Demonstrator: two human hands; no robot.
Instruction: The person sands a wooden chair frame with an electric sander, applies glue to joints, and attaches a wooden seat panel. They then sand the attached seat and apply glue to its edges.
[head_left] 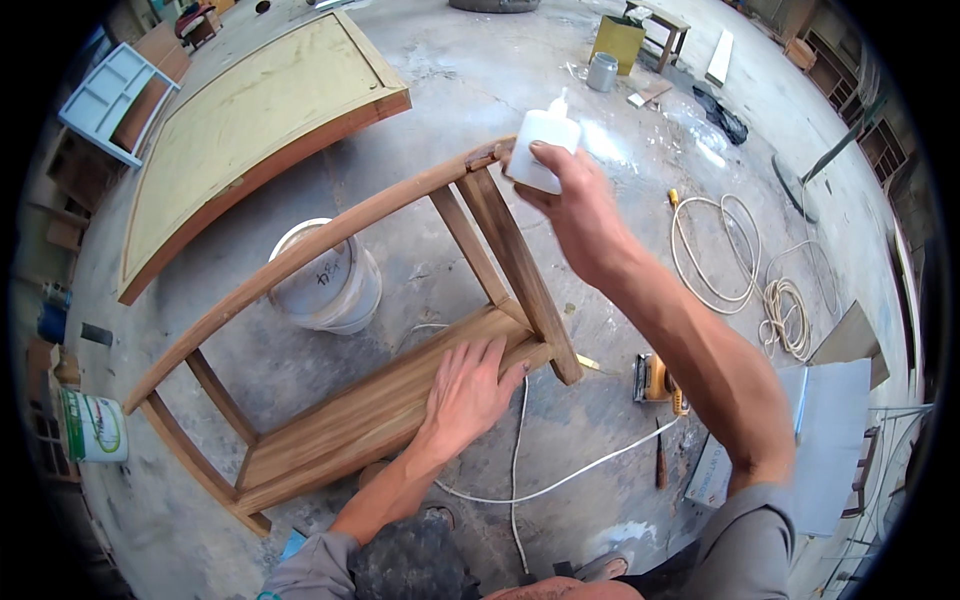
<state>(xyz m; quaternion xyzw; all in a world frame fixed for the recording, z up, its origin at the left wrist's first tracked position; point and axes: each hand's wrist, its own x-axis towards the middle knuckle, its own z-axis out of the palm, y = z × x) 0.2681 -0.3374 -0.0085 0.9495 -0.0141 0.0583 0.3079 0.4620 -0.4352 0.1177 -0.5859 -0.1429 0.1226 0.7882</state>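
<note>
A brown wooden furniture frame lies tilted in front of me, with a wide board along its near side, slanting posts and a long curved rail on its far side. My left hand rests flat on the wide board near its right end, fingers spread. In my right hand is a white squeeze bottle, its nozzle pointing up. I hold it by the rail's right end, close to the joint with a post. Whether the bottle touches the wood I cannot tell.
Beyond the rail stands a lidded white bucket. A large pale panel fills the far left. On the right floor lie a yellow power tool, a coiled cable and a screwdriver-like tool. A white cord runs near my feet.
</note>
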